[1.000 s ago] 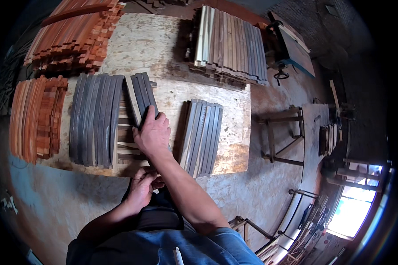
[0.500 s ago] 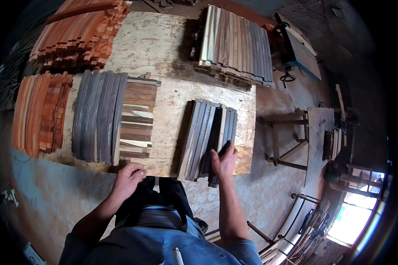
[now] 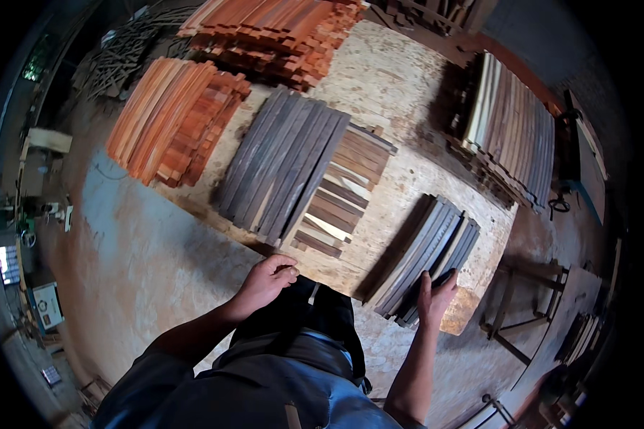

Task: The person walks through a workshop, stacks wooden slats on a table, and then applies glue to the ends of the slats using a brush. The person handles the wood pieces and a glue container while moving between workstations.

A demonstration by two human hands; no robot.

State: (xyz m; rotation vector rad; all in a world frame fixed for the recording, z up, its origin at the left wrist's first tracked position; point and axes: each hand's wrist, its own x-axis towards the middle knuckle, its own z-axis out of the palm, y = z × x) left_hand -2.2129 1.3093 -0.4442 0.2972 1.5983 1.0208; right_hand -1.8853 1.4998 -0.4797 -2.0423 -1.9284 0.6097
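On the right of the table lies a small stack of dark wooden strips, with a narrow dark gap along its length. My right hand is at its near end, thumb and fingers on either side of the strips by the gap. Further left, my left hand hovers at the table's near edge, fingers curled in, with nothing visible in them. Just beyond it is a larger stack of grey-dark strips. Shorter brown and cream strips lie crosswise against its right side.
The strips lie on a worn plywood tabletop. Reddish strips stand in a stack at left and a taller pile behind. Another tall pile of mixed strips is at far right. A wooden stand is beyond the right edge.
My view has turned, so the table appears rotated and further right. Both hands keep nearly the same places by the table. The gap in the right stack looks narrower.
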